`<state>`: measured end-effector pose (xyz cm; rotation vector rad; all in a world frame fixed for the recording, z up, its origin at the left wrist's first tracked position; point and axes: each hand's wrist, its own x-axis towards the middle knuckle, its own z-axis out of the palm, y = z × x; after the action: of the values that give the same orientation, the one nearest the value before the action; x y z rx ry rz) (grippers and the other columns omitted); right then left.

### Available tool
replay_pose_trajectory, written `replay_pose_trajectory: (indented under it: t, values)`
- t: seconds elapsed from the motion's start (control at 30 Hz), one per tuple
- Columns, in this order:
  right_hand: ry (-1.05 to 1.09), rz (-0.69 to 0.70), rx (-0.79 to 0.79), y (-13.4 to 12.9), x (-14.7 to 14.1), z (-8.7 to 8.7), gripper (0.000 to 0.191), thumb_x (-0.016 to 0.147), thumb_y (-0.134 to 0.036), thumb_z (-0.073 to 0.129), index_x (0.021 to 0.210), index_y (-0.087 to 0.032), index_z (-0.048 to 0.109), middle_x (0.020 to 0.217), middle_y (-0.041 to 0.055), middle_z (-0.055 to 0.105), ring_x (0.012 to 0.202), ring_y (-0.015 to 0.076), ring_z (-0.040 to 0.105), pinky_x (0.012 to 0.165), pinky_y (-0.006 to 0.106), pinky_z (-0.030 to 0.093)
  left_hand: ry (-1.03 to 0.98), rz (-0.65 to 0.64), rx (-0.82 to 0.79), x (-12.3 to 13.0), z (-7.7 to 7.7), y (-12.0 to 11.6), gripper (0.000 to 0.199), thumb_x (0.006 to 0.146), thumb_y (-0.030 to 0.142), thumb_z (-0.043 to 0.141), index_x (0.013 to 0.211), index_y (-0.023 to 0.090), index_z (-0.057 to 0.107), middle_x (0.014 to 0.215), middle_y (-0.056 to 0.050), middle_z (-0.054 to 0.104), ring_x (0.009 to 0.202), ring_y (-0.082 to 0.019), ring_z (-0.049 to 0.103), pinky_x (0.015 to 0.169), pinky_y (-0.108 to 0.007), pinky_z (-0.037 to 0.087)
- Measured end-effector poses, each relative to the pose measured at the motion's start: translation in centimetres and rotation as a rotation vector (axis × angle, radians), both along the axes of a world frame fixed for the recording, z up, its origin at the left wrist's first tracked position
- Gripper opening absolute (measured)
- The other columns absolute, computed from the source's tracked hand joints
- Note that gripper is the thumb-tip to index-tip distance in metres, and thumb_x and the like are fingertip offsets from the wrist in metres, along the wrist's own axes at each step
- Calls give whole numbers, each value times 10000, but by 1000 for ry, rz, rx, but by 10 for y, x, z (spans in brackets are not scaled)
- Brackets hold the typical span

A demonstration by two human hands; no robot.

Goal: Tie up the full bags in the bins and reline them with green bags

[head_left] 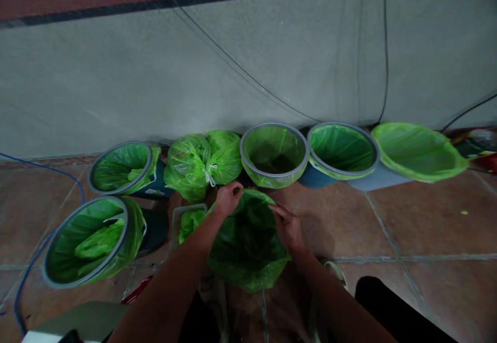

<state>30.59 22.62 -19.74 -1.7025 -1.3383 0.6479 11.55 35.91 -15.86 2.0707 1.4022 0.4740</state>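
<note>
A green bin liner hangs open over a bin right in front of me, its dark inside facing up and its edge folded outward. At the liner's far left edge, my left hand pinches the green plastic with closed fingers. On the far right edge, my right hand grips the rim of the same liner, thumb and fingers closed on the plastic. The bin beneath is mostly hidden by the liner.
Lined bins stand along the wall: one with a grey ring, another ringed bin, and a ringless one. Tied green bags sit left of them. Two ringed bins and a blue hose lie further left.
</note>
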Motion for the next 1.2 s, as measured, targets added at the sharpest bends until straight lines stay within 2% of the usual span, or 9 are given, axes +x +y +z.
replay_pose_trajectory:
  t: [0.13, 0.27, 0.43, 0.57, 0.67, 0.77, 0.87, 1.07, 1.2]
  values:
    - [-29, -15, 21, -3, 1, -4, 306, 934, -276, 455, 1007, -196, 742, 1208, 111, 677, 1109, 216, 649, 996, 398, 513, -151, -1, 55, -13, -9, 2, 189, 834, 97, 513, 803, 205, 666, 991, -22, 748, 980, -158, 688, 957, -309, 515]
    - [-226, 74, -5, -6, 1, -4, 309, 901, -172, 441, 974, -159, 740, 1260, 141, 643, 1171, 240, 608, 1016, 410, 496, -1, -163, 105, -20, -3, 4, 254, 791, 40, 463, 749, 203, 653, 982, -33, 748, 962, -168, 690, 927, -318, 530]
    - [-501, 232, -95, -13, 8, 13, 279, 819, -85, 492, 916, -157, 744, 1432, 165, 500, 1245, 304, 522, 1016, 513, 452, 212, -406, 160, -29, 15, 6, 196, 744, 54, 518, 653, 192, 623, 1063, -84, 733, 1050, -222, 665, 1001, -390, 495]
    - [-356, 252, 59, -12, 14, 31, 173, 846, -241, 594, 889, -209, 759, 1467, 131, 467, 1291, 307, 484, 1051, 519, 407, 101, -299, 192, -31, 29, 9, 158, 739, 86, 542, 725, 193, 658, 1269, -81, 656, 1165, -220, 612, 1038, -392, 469]
    - [-165, 32, 134, 10, 13, 40, 287, 923, -340, 507, 911, -174, 741, 1311, 163, 593, 1254, 265, 532, 1042, 434, 434, 17, -173, 181, -12, 37, 16, 158, 849, 192, 518, 851, 191, 676, 1213, -89, 674, 1151, -205, 614, 1010, -357, 478]
    - [-111, -88, -44, 43, 9, 40, 378, 969, -391, 402, 978, -171, 709, 1040, 137, 711, 1058, 240, 641, 931, 372, 494, 148, -111, 72, 17, 38, 22, 319, 966, 340, 411, 899, 184, 681, 982, -86, 731, 959, -212, 675, 904, -350, 509]
    - [-169, 45, -295, 65, 5, 31, 402, 985, -398, 366, 987, -171, 698, 962, 122, 734, 923, 232, 679, 859, 340, 499, 280, -216, -35, 35, 30, 23, 338, 957, 439, 455, 915, 208, 698, 937, -69, 742, 906, -224, 688, 856, -340, 505]
    - [-406, 239, -474, 59, 2, 17, 354, 979, -365, 405, 1181, -195, 640, 922, 104, 741, 857, 233, 697, 781, 309, 484, 307, -363, -44, 24, 6, 20, 268, 911, 468, 558, 909, 227, 674, 940, -55, 739, 953, -217, 687, 876, -301, 492]
    - [-504, 270, -540, 55, 1, 14, 378, 960, -322, 421, 1271, -175, 577, 872, 107, 735, 795, 238, 694, 729, 313, 483, 317, -333, -9, 16, -2, 19, 155, 866, 353, 647, 954, 230, 619, 945, -51, 723, 958, -215, 690, 877, -295, 498]
